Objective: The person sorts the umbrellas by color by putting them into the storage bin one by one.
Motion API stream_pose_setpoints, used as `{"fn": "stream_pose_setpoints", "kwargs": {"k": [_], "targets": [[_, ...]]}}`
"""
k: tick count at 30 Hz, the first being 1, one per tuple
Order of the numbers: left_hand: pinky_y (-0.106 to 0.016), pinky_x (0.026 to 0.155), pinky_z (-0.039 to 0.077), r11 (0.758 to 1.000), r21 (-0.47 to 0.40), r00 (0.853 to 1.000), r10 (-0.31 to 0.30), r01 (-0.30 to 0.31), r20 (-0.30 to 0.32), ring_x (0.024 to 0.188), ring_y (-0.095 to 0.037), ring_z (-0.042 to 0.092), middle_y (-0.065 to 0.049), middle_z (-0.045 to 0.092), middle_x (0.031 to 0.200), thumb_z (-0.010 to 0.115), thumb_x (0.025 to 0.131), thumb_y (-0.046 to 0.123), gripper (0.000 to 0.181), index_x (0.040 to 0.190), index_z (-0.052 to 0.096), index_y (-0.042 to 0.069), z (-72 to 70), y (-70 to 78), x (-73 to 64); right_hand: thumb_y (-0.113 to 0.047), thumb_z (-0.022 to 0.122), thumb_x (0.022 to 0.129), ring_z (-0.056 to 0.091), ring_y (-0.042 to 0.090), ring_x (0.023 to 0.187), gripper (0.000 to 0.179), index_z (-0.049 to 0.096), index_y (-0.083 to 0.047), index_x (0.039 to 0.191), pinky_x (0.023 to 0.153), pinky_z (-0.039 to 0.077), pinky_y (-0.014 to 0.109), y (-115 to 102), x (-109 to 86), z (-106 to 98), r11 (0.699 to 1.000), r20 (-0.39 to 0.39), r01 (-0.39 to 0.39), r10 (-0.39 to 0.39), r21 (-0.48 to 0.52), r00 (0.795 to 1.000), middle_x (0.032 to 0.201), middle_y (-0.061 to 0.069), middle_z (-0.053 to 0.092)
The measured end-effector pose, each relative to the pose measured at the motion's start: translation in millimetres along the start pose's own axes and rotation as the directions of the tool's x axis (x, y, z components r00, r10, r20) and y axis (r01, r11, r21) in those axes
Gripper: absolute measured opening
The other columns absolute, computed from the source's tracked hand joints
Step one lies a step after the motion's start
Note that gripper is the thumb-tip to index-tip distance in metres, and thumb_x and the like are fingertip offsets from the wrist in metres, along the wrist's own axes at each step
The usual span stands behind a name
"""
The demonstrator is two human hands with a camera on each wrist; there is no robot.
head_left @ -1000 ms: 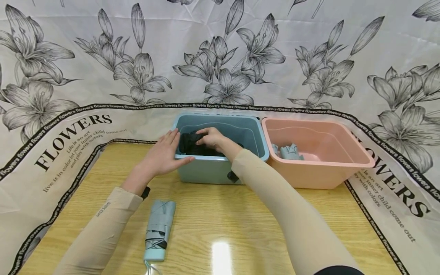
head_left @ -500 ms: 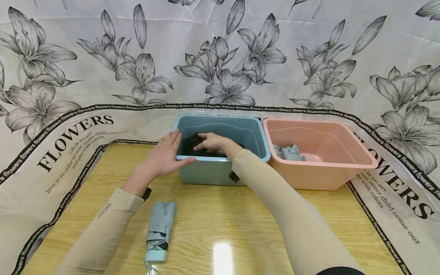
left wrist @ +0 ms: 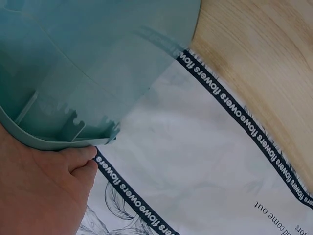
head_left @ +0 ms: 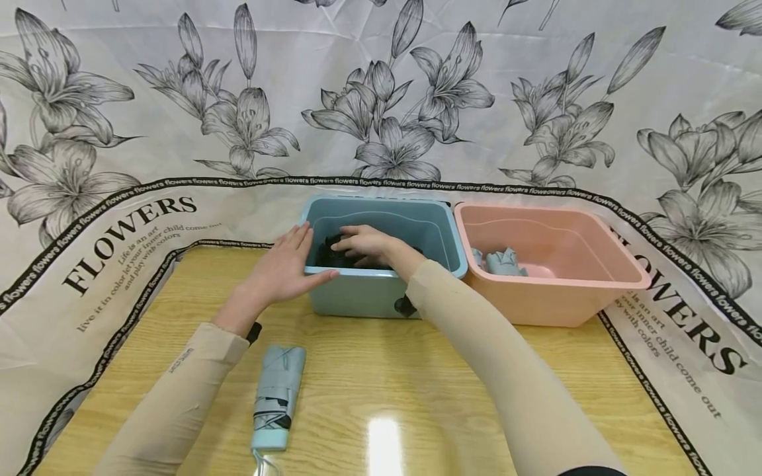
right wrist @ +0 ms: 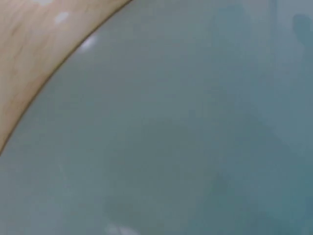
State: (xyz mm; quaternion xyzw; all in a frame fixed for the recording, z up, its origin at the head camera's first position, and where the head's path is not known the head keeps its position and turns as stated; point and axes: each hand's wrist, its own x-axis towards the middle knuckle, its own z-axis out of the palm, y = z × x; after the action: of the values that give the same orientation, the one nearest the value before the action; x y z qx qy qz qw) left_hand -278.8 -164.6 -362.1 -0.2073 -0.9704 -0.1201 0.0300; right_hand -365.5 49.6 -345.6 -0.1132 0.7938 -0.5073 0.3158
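My left hand lies at the left front corner of the blue bin, fingers straight along its left rim and thumb stretched along the front. In the left wrist view, fingers touch the outside of the bin's rim. Inside the bin, my right hand rests over dark, black items, its fingers reaching left; their lower parts are hidden by the front wall. What kind of items they are does not show. The right wrist view is filled by the bin's blue wall.
A folded grey-blue umbrella lies on the wooden table in front of the left forearm. Right of the blue bin stands a pink bin with folded grey-blue items inside. A flower-printed cloth hangs behind.
My right hand has moved slightly within the blue bin, and the black item beside its fingertips sits lower than half a second ago. My left hand has stayed at the rim.
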Motion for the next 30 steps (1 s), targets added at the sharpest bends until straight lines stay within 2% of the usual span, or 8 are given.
{"fn": "stream_pose_setpoints", "kwargs": {"k": [3, 6, 13, 18, 21, 24, 27, 30], "targets": [[-0.054, 0.130, 0.011, 1.000, -0.008, 1.000, -0.003, 0.003, 0.003, 0.160, -0.040, 0.008, -0.022, 0.006, 0.173, 0.043, 0.096, 0.080, 0.114, 0.164, 0.012, -0.005, 0.3, -0.3, 0.9, -0.022, 0.062, 0.107, 0.044, 0.035, 0.147, 0.073, 0.023, -0.014, 0.168, 0.117, 0.043, 0.052, -3.7, -13.0, 2.4, 0.990, -0.059, 0.065, -0.058, 0.129, 0.997, 0.167, 0.011, 0.035], [-0.054, 0.130, 0.012, 1.000, -0.012, 1.000, -0.007, 0.007, 0.002, 0.160, -0.039, 0.008, -0.022, 0.007, 0.173, 0.046, 0.096, 0.079, 0.114, 0.164, 0.013, -0.005, 0.3, -1.6, 1.3, -0.018, 0.061, 0.107, 0.048, 0.034, 0.144, 0.068, 0.027, -0.013, 0.167, 0.115, 0.045, 0.049, -6.1, -29.4, 5.9, 0.953, -0.108, 0.157, -0.133, 0.258, 0.985, 0.165, 0.011, 0.039], [-0.055, 0.128, 0.017, 1.000, 0.004, 1.000, -0.009, 0.009, 0.019, 0.159, -0.040, 0.010, -0.021, 0.006, 0.173, 0.048, 0.095, 0.079, 0.114, 0.165, 0.013, -0.004, -5.2, -0.3, 0.0, -0.010, 0.055, 0.109, 0.051, 0.034, 0.142, 0.061, 0.032, -0.014, 0.165, 0.113, 0.049, 0.043, 5.0, -79.4, 21.2, 0.776, -0.199, 0.391, -0.338, 0.494, 0.920, 0.164, 0.010, 0.042], [-0.056, 0.127, 0.020, 1.000, 0.013, 1.000, 0.002, -0.002, 0.026, 0.158, -0.042, 0.013, -0.022, 0.007, 0.173, 0.050, 0.095, 0.077, 0.113, 0.164, 0.014, -0.005, -8.0, 0.3, 0.1, -0.008, 0.054, 0.108, 0.050, 0.037, 0.142, 0.060, 0.033, -0.012, 0.164, 0.111, 0.051, 0.042, 26.2, -113.2, 39.9, 0.708, -0.257, 0.505, -0.436, 0.493, 0.863, 0.162, 0.011, 0.043], [-0.056, 0.127, 0.021, 1.000, 0.024, 1.000, 0.015, -0.016, 0.024, 0.157, -0.043, 0.015, -0.023, 0.009, 0.172, 0.050, 0.095, 0.078, 0.113, 0.164, 0.015, -0.005, -8.6, -0.7, 0.2, -0.007, 0.054, 0.107, 0.054, 0.036, 0.138, 0.059, 0.036, -0.011, 0.163, 0.111, 0.050, 0.042, 38.9, -126.8, 53.9, 0.695, -0.280, 0.557, -0.482, 0.454, 0.830, 0.161, 0.013, 0.045], [-0.056, 0.127, 0.022, 0.999, 0.036, 1.000, 0.025, -0.026, 0.017, 0.157, -0.043, 0.017, -0.023, 0.010, 0.172, 0.048, 0.095, 0.079, 0.113, 0.164, 0.015, -0.004, -8.2, -2.7, -0.9, -0.008, 0.057, 0.106, 0.058, 0.033, 0.133, 0.055, 0.041, -0.007, 0.159, 0.111, 0.051, 0.046, 51.6, -135.5, 71.5, 0.703, -0.283, 0.593, -0.521, 0.392, 0.805, 0.156, 0.016, 0.048], [-0.055, 0.127, 0.023, 0.999, 0.040, 0.999, 0.035, -0.035, 0.004, 0.157, -0.043, 0.018, -0.023, 0.012, 0.172, 0.048, 0.094, 0.080, 0.114, 0.164, 0.016, -0.005, -7.4, -4.4, -1.0, -0.009, 0.061, 0.105, 0.060, 0.035, 0.131, 0.051, 0.047, -0.005, 0.154, 0.109, 0.052, 0.049, 64.6, -141.9, 92.1, 0.730, -0.249, 0.593, -0.539, 0.339, 0.805, 0.151, 0.019, 0.051], [-0.055, 0.127, 0.023, 0.998, 0.032, 0.999, 0.047, -0.047, -0.006, 0.156, -0.043, 0.019, -0.023, 0.013, 0.171, 0.048, 0.094, 0.080, 0.114, 0.164, 0.016, -0.005, -7.6, -4.6, -0.1, -0.010, 0.064, 0.104, 0.058, 0.041, 0.132, 0.050, 0.048, -0.004, 0.152, 0.107, 0.054, 0.045, 77.3, -145.5, 111.8, 0.770, -0.181, 0.569, -0.540, 0.289, 0.822, 0.149, 0.020, 0.051]]}}
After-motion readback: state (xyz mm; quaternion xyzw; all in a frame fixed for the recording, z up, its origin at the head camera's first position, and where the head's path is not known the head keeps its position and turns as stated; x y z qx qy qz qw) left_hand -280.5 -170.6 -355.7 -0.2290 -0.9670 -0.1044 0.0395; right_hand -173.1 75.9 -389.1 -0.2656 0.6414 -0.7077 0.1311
